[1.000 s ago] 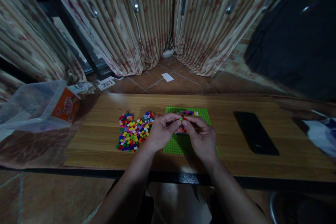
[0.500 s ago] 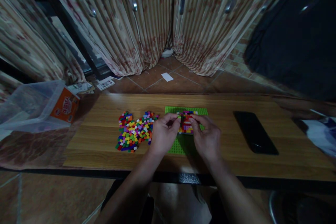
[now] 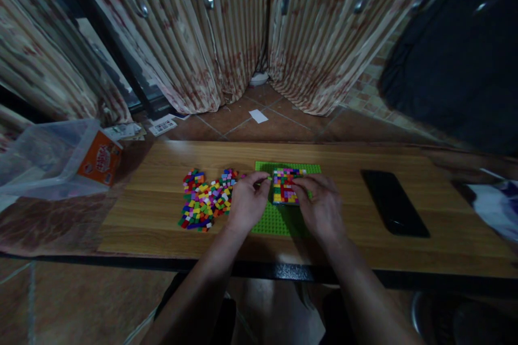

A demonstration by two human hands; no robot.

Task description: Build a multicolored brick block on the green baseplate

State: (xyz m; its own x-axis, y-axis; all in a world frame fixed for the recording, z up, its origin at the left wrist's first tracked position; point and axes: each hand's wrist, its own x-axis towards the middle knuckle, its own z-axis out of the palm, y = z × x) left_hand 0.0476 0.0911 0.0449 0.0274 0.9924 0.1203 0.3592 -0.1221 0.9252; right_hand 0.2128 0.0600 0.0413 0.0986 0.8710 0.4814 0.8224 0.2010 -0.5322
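Striped curtains (image 3: 238,27) behind, loose bricks (image 3: 208,199) across a wooden table (image 3: 140,194)

Tall, flower-patterned cloth hangs in folds above a brown tiled floor (image 3: 218,128); a small white card (image 3: 258,116) lies on the tiles beyond the table's far edge; the light is dim. On the table, a green baseplate (image 3: 271,223) lies in front of the person; over its middle and far part sits a many-coloured brick panel (image 3: 284,194), its small pieces packed side by side in rows; whether it is pressed onto the studs cannot be told.

Left hand (image 3: 247,202) is at the panel's left, over the baseplate's left edge; its thumb and forefinger meet at the tips, pinching a small light-green brick (image 3: 270,178) just beside the panel; right hand (image 3: 321,205) reaches in from the other side, thumb and forefinger close together over the panel's right part, near some red pieces; whether these fingers grip anything cannot be told.

The loose bricks spread in a mixed heap left of the baseplate, near the left hand; a flat black device (image 3: 394,202) lies well to the right; a clear plastic bin (image 3: 44,161) with an orange label (image 3: 101,160) stands past the table's left end; a large dark cloth (image 3: 457,70) fills the upper right.
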